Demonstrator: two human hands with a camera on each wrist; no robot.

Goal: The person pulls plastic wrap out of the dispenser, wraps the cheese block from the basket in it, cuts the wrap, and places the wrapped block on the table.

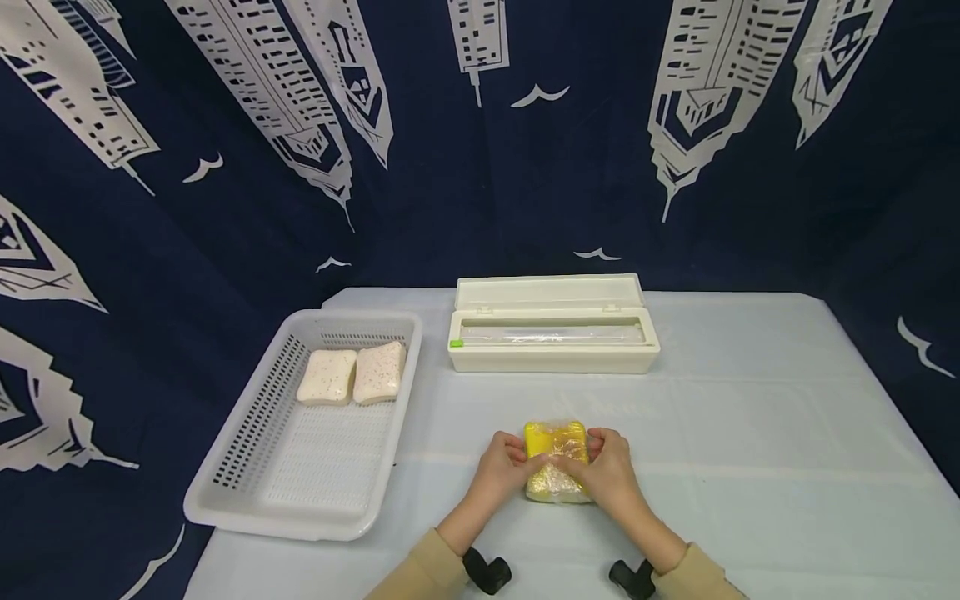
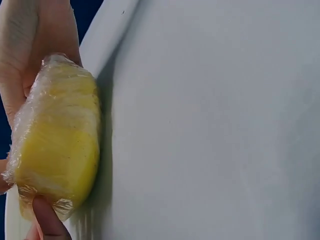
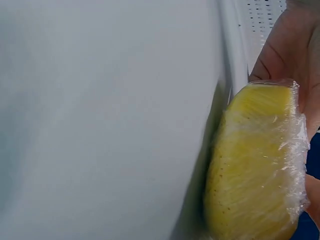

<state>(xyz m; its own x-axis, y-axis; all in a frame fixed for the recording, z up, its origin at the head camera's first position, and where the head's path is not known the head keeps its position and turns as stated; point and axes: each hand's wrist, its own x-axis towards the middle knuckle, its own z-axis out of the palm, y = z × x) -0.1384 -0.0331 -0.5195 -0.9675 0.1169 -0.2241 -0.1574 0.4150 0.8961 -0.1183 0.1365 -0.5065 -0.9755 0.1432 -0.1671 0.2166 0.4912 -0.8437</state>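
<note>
Between both hands is a yellow, rounded block [image 1: 566, 437] wrapped in clear cling film. My left hand [image 1: 501, 468] holds its left side, with the thumb lying over the film on top. At the opposite side my right hand [image 1: 611, 473] grips it, its thumb also across the top and meeting the left one near the middle. In the left wrist view the yellow block [image 2: 60, 150] shows crinkled film gathered along one face. The right wrist view shows the same block [image 3: 255, 160] from its other side, close over the white table, with bunched film along its edge.
Behind the hands stands a cream cling film dispenser [image 1: 555, 361], lid raised, with a film roll inside. To the left, a white perforated basket [image 1: 322, 492] holds two pale speckled slabs [image 1: 327, 377] side by side. A dark blue patterned cloth [image 1: 510, 183] hangs behind the white table [image 1: 750, 417].
</note>
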